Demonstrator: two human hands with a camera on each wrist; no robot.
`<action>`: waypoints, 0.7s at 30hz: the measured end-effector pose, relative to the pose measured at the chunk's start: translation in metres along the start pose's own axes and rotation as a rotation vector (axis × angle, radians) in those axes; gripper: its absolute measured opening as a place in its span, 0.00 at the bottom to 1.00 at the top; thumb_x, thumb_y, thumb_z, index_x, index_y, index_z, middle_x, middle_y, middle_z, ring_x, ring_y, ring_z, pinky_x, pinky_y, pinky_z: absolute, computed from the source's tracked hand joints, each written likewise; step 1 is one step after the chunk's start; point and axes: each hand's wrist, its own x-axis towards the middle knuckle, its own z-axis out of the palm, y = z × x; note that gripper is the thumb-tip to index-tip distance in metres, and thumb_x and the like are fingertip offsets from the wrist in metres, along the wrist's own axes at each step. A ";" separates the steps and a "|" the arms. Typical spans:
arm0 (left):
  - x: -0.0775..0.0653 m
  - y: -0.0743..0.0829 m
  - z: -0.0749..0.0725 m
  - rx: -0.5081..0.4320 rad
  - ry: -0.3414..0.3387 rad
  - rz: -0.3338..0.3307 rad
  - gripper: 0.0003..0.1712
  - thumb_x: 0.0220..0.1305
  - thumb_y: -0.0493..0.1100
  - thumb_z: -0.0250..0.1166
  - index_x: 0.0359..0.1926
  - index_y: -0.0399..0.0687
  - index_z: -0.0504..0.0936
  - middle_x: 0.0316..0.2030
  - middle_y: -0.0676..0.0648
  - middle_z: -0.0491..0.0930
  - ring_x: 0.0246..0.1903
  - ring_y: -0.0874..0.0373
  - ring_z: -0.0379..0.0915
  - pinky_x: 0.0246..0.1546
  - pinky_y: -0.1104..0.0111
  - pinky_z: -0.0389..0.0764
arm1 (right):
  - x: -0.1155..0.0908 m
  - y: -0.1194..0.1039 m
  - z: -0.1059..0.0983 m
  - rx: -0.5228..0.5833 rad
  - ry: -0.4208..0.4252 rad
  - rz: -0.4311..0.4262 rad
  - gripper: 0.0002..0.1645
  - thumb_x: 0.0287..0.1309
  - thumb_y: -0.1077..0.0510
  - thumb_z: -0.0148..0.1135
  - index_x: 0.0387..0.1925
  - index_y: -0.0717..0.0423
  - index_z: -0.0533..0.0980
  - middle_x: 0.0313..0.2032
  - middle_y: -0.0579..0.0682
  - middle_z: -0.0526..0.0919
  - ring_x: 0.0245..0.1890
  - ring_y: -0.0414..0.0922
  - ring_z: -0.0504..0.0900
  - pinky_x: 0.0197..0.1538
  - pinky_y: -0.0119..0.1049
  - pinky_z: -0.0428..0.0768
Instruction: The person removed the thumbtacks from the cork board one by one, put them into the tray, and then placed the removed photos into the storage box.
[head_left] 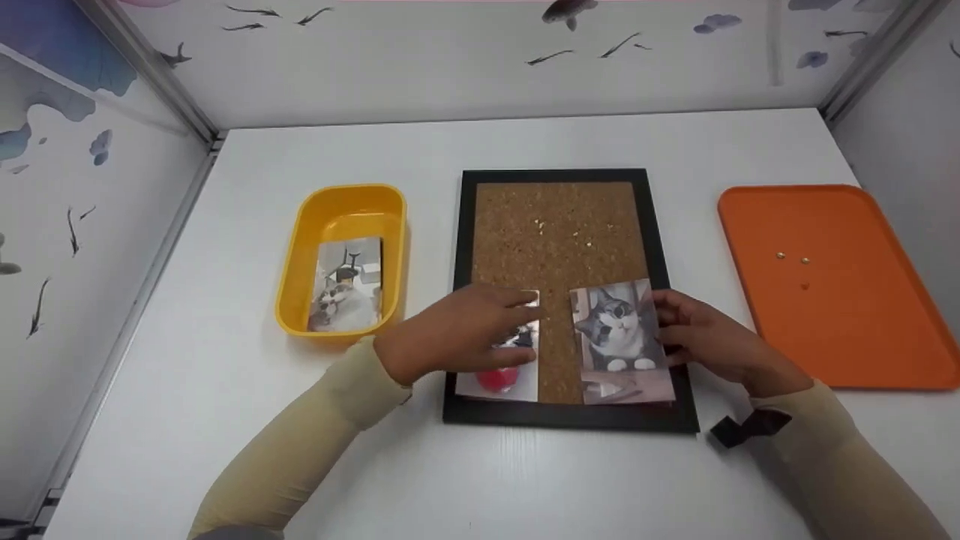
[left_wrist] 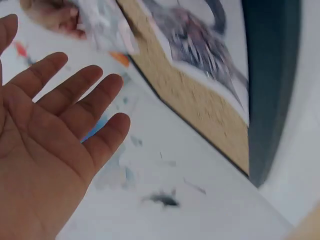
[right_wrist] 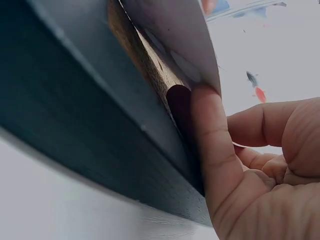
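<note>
A cork board [head_left: 559, 262] in a black frame lies on the table. At its lower right is a photo of a grey-and-white cat [head_left: 616, 334]. My right hand [head_left: 709, 337] pinches that photo by its right edge. In the right wrist view, the photo's edge [right_wrist: 185, 35] stands raised off the cork, with finger and thumb on it. Another photo [head_left: 497, 380], with a pink round shape on it, lies at the lower left of the cork. Over it hovers my left hand [head_left: 472, 330], partly covering it. The left wrist view shows this hand's fingers spread and the palm holding nothing.
To the left stands a yellow bin [head_left: 289, 304] with a cat photo [head_left: 346, 289] inside. On the right lies an orange tray [head_left: 847, 330] with a few small pins [head_left: 805, 261]. Several gold pins [head_left: 589, 244] dot the upper cork. White printed panels [head_left: 450, 67] enclose the table.
</note>
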 end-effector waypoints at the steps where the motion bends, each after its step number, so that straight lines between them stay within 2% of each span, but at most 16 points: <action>1: -0.007 -0.004 -0.004 -0.004 0.044 -0.022 0.34 0.71 0.61 0.57 0.70 0.51 0.70 0.67 0.46 0.70 0.65 0.51 0.67 0.67 0.57 0.65 | 0.000 0.000 0.000 0.002 0.002 0.000 0.28 0.71 0.68 0.46 0.69 0.56 0.57 0.60 0.63 0.70 0.47 0.55 0.79 0.46 0.48 0.84; 4: -0.032 -0.019 -0.012 -0.020 0.183 -0.104 0.33 0.70 0.61 0.59 0.70 0.52 0.72 0.66 0.47 0.72 0.65 0.51 0.67 0.67 0.58 0.65 | -0.001 0.000 -0.001 0.008 0.003 0.007 0.27 0.72 0.67 0.46 0.69 0.56 0.57 0.60 0.63 0.70 0.47 0.55 0.79 0.46 0.48 0.84; 8: -0.068 -0.042 -0.015 0.001 0.344 -0.226 0.33 0.68 0.59 0.62 0.67 0.47 0.75 0.65 0.45 0.73 0.64 0.49 0.68 0.65 0.55 0.67 | 0.000 0.000 -0.001 0.008 -0.003 0.010 0.28 0.72 0.66 0.47 0.70 0.56 0.57 0.60 0.63 0.70 0.48 0.55 0.78 0.47 0.48 0.83; 14: -0.123 -0.083 -0.003 0.042 0.497 -0.398 0.33 0.65 0.53 0.67 0.65 0.39 0.75 0.65 0.38 0.70 0.64 0.42 0.66 0.65 0.49 0.66 | 0.000 0.000 0.000 -0.006 -0.010 0.003 0.28 0.72 0.65 0.48 0.69 0.56 0.57 0.60 0.63 0.71 0.49 0.55 0.77 0.48 0.47 0.83; 17: -0.146 -0.099 0.003 0.005 0.481 -0.503 0.38 0.67 0.57 0.65 0.69 0.36 0.70 0.70 0.36 0.63 0.66 0.38 0.61 0.66 0.45 0.63 | 0.000 0.000 0.000 -0.008 -0.008 0.000 0.27 0.72 0.65 0.48 0.69 0.56 0.57 0.60 0.63 0.71 0.49 0.55 0.77 0.48 0.47 0.83; 21: -0.168 -0.114 0.010 -0.068 0.329 -0.675 0.50 0.69 0.69 0.54 0.75 0.36 0.57 0.76 0.36 0.48 0.74 0.36 0.43 0.70 0.41 0.49 | 0.000 0.001 -0.001 -0.012 -0.004 -0.002 0.27 0.72 0.65 0.48 0.69 0.57 0.57 0.60 0.64 0.70 0.49 0.56 0.78 0.48 0.47 0.83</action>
